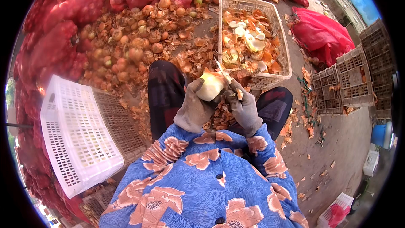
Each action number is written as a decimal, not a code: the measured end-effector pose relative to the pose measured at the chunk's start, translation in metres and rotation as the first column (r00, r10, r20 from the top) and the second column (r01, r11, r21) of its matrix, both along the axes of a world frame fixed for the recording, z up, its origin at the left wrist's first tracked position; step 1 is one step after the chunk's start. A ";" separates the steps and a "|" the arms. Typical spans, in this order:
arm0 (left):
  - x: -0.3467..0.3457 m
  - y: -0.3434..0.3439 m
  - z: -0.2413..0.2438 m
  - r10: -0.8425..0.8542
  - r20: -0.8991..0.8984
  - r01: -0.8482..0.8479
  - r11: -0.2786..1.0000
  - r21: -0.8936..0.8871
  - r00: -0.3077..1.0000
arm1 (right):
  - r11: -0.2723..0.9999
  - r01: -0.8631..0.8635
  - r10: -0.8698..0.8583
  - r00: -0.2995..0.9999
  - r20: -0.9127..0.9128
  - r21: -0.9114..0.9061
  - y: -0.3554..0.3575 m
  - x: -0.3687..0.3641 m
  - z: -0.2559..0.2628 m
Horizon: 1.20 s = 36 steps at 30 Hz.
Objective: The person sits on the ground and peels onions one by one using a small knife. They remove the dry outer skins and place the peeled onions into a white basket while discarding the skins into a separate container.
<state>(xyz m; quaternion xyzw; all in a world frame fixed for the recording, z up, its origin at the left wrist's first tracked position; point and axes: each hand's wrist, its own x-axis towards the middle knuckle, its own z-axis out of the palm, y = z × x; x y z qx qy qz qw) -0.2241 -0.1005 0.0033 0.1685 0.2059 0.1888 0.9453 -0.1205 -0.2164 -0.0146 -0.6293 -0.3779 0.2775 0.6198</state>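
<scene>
My left hand (194, 107), in a grey work glove, holds a partly peeled onion (209, 86) between my knees. Pale flesh shows on the onion, with some orange skin at its top. In my gloved right hand (243, 106) is a small knife (222, 71), its blade against the onion's right side and its tip pointing up and away. A scrap of peel clings by the right fingers. Just beyond, a plastic crate (287, 60) holds onion skins and pale peeled pieces. Loose unpeeled onions (136, 53) and dry skins lie on the ground ahead and to the left.
Red mesh sacks (63, 6) of onions are piled at the left and back. A white crate (79, 133) stands on the left against a brown one. Stacked crates (354, 76) and a red mesh sack (326, 33) are on the right. Skins litter the floor.
</scene>
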 end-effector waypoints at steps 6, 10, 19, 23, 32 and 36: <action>-0.005 0.001 0.012 0.000 -0.027 0.005 0.982 0.189 1.000 | 1.000 -0.013 0.013 0.999 -0.044 0.007 -0.006 -0.004 0.021; -0.004 0.007 -0.006 -0.022 -0.034 0.029 0.973 0.231 0.999 | 1.000 0.005 0.000 0.978 0.207 -0.024 -0.007 -0.006 0.008; 0.001 0.003 0.001 -0.065 -0.070 0.079 0.972 0.223 0.995 | 0.987 0.161 -0.160 0.984 0.082 0.002 -0.007 0.026 -0.004; -0.007 -0.004 0.009 -0.107 0.017 0.102 0.977 0.185 0.994 | 0.971 0.227 -0.233 0.968 -0.093 -0.072 -0.008 0.051 -0.041; -0.010 0.004 0.003 -0.142 0.053 0.129 0.972 0.195 0.988 | 0.969 0.238 -0.247 0.949 0.197 0.068 -0.006 0.041 0.018; 0.002 0.012 -0.005 -0.191 0.031 0.177 0.952 0.251 0.981 | 0.971 0.188 -0.236 0.847 0.476 0.147 0.001 0.041 0.037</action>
